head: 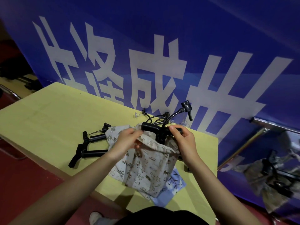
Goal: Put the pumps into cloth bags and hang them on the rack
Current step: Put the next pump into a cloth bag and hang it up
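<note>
Pump [159, 132] stood near-upright, T-handle poking out of the animal-print cloth bag [151, 166] mouth; right hand [183, 140] gripped the handle's right end, left hand [128, 140] pinched the bag rim beside it.

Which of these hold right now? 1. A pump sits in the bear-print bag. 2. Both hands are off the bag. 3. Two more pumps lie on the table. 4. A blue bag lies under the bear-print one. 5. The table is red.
1. True: the pump stands in the bear-print bag, handle sticking out.
2. False: the left hand pinches the bag's rim; the right hand grips at the pump's handle.
3. True: two pumps lie left of the bag.
4. True: a blue bag shows beneath it.
5. False: the table is yellow-green.
</note>
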Demonstrator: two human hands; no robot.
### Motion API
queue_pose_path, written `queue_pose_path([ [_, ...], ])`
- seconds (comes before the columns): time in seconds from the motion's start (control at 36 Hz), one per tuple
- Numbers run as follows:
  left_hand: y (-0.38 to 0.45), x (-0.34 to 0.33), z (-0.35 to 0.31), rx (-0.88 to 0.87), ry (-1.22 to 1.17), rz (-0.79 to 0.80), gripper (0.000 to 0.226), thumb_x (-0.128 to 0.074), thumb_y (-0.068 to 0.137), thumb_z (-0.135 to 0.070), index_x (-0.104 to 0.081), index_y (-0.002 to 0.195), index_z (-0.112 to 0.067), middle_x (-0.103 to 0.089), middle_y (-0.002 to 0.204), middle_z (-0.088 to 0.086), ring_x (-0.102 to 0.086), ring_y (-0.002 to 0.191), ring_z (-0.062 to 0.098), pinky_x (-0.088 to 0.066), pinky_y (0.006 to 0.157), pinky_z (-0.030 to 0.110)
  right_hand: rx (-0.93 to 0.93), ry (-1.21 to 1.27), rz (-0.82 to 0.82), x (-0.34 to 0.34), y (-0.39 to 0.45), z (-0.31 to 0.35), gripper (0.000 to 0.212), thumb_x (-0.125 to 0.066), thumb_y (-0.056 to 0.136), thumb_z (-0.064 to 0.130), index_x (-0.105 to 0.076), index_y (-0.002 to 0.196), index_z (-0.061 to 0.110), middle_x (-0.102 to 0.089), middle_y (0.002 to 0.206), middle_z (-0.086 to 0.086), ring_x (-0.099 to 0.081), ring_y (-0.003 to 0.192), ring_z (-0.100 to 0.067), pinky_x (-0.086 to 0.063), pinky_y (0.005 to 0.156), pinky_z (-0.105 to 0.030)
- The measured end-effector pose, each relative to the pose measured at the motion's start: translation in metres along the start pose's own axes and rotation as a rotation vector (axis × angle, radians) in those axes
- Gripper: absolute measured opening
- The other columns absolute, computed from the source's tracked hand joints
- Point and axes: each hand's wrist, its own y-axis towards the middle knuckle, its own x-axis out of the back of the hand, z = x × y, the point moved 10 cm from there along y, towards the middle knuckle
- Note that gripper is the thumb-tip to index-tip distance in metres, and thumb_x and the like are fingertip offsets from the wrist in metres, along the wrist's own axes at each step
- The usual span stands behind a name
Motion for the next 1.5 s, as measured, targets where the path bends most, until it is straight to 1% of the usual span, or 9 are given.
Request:
queue_pose_path([
  [0.19,-0.012,0.024,-0.051,-0.247,0.26,-0.174,0.032,-0.068,0.088,-0.03,-0.054,0.065,-0.013,-0.059,0.054,-0.005,-0.06,0.047,0.004,-0.044,0.049,0.009,0.007,-0.011,-0.054,0.006,0.003,0.0,0.015,-0.065,0.091,0.025,-0.073,0.096,0.014,-0.073,0.096,0.001,-0.067,0.093,-0.016,-0.054,0.088,-0.036],
  [0.39,-0.007,0.024,-0.053,-0.202,0.145,-0.068,0.014,-0.069,0.088,-0.018,-0.072,0.085,-0.005,-0.068,0.07,0.004,-0.062,0.062,0.011,-0.056,0.065,0.02,0.029,-0.014,-0.07,0.01,0.004,0.001,0.015,-0.064,0.092,0.025,-0.073,0.097,0.014,-0.073,0.097,0.001,-0.066,0.093,-0.008,-0.05,0.078,-0.016],
  [0.56,-0.009,0.015,-0.057,-0.136,-0.195,0.048,0.014,-0.062,0.092,-0.015,-0.067,0.086,-0.004,-0.066,0.076,0.003,-0.062,0.075,0.013,-0.054,0.075,0.024,0.035,0.016,-0.11,0.014,0.002,0.0,0.015,-0.064,0.092,0.026,-0.073,0.095,0.014,-0.073,0.096,0.002,-0.066,0.09,-0.006,-0.048,0.074,-0.012],
  [0.69,-0.011,-0.013,-0.043,0.188,-0.687,0.207,0.011,-0.054,0.093,-0.017,-0.058,0.086,-0.01,-0.054,0.075,0.001,-0.049,0.072,0.013,-0.043,0.072,0.023,0.018,0.054,-0.129,0.014,0.002,0.0,0.016,-0.064,0.092,0.029,-0.072,0.096,0.015,-0.072,0.097,0.003,-0.066,0.092,-0.008,-0.049,0.081,-0.022],
  [0.83,-0.01,-0.016,-0.027,0.389,-0.761,0.155,0.023,-0.053,0.091,-0.025,-0.05,0.071,-0.014,-0.05,0.07,0.0,-0.045,0.069,0.013,-0.039,0.074,0.023,0.006,0.123,-0.096,0.014,-0.002,-0.006,0.024,-0.068,0.086,0.038,-0.073,0.093,0.015,-0.073,0.099,-0.007,-0.067,0.098,-0.024,-0.052,0.091,-0.042],
  [1.03,-0.004,-0.014,-0.024,0.433,-0.997,0.065,0.03,-0.063,0.088,-0.025,-0.052,0.064,-0.013,-0.048,0.069,-0.004,-0.042,0.073,0.011,-0.034,0.087,0.02,-0.016,0.28,-0.02,0.005,-0.007,-0.005,0.02,-0.072,0.074,0.04,-0.075,0.085,0.022,-0.07,0.097,-0.008,-0.065,0.096,-0.029,-0.05,0.089,-0.045],
  [1.11,-0.001,-0.015,-0.027,0.43,-1.123,0.047,0.021,-0.065,0.087,-0.021,-0.057,0.07,-0.012,-0.038,0.058,-0.006,-0.033,0.059,0.008,-0.031,0.067,0.016,-0.006,0.287,-0.019,0.004,-0.007,0.0,0.025,-0.072,0.073,0.042,-0.074,0.087,0.021,-0.069,0.101,-0.011,-0.064,0.101,-0.033,-0.051,0.09,-0.045],
  [1.19,0.002,-0.011,-0.037,0.355,-0.992,0.049,0.015,-0.063,0.089,-0.022,-0.056,0.077,-0.016,-0.039,0.058,-0.007,-0.031,0.056,0.008,-0.029,0.058,0.019,0.009,0.277,-0.006,0.002,-0.003,0.004,0.013,-0.069,0.085,0.025,-0.073,0.09,0.014,-0.071,0.094,-0.007,-0.067,0.093,-0.025,-0.051,0.083,-0.039],
  [1.5,-0.017,-0.013,-0.065,-0.195,-0.021,-0.032,0.02,-0.047,0.1,-0.024,-0.061,0.092,-0.012,-0.061,0.089,0.005,-0.058,0.084,0.016,-0.046,0.08,0.032,0.031,0.214,0.112,-0.015,0.001,0.007,0.018,-0.061,0.083,0.025,-0.071,0.088,0.011,-0.071,0.085,0.002,-0.067,0.083,-0.015,-0.051,0.071,-0.022],
])
